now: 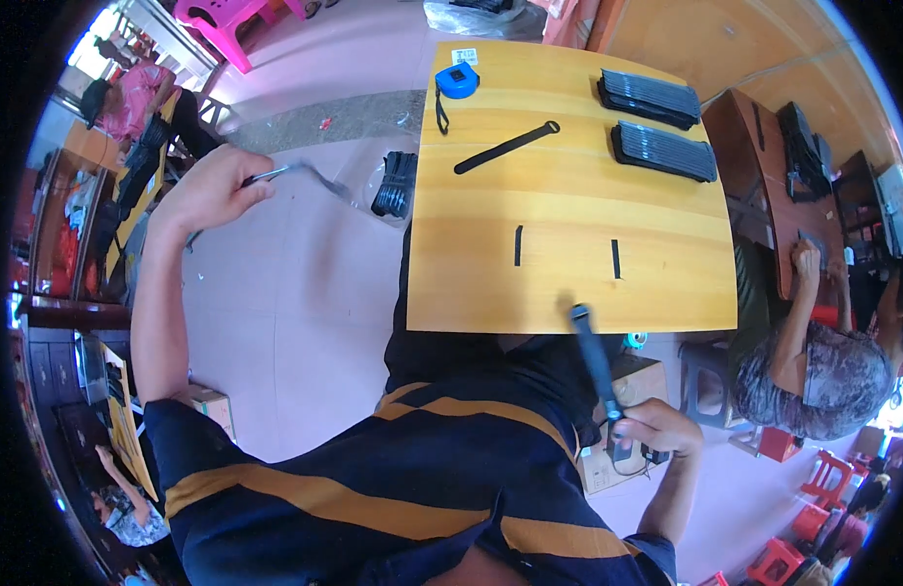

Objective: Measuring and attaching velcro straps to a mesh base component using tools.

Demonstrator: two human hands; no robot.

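My left hand (217, 190) is raised out to the left of the table, over the floor. Its fingers are closed on a thin dark strap (319, 178), whose free end is blurred. Below the table's near edge, my right hand (656, 427) pinches the lower end of a black strap (595, 356). That strap stands tilted, its upper tip just over the edge, and is partly smeared by motion. On the yellow wooden table (568, 205) lies another black strap (505, 148) with a ring at one end. Two short black strips (518, 245) lie nearer to me.
Two bundles of black straps (650, 98) sit at the table's far right. A blue tape measure (458, 82) lies at the far left corner. A bag of black straps (394, 184) is left of the table. Other people (813, 376) sit at tables on both sides.
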